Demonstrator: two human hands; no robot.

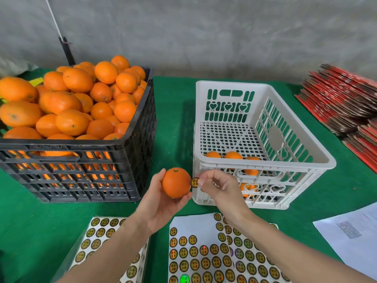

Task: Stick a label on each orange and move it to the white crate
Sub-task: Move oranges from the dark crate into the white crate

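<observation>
Here, at the near edge of the green bench (pixel 173 111), label sheets (pixel 195 227) are lying under a person's forearms, the middle sheet showing bare gaps among its round gold-and-black stickers. Just beyond them, the left grip (pixel 161 203) is cupping one orange (pixel 176 182) from below, fingers curled round it, and holding it above the bench with the stem end up. The right grip (pixel 220 190) is pinching a single label (pixel 194 182) between thumb and forefinger, bringing it to the orange's right flank. Whether it is touching the peel cannot be told.

The sticking step is evidently in hand. The next move is likely calling for the label to be pressed flat while the left grip is steadying the fruit, then for a short carry right and over the near rim of the white crate (pixel 263 163). That crate is sitting just behind the right grip, with a few oranges (pixel 233 155) lying at its near end.

Farther left, a black crate (pixel 122 166) is brimming with a heap of fruit (pixel 77 99). At far right, red flattened cartons (pixel 342 103) are sitting in stacks.
</observation>
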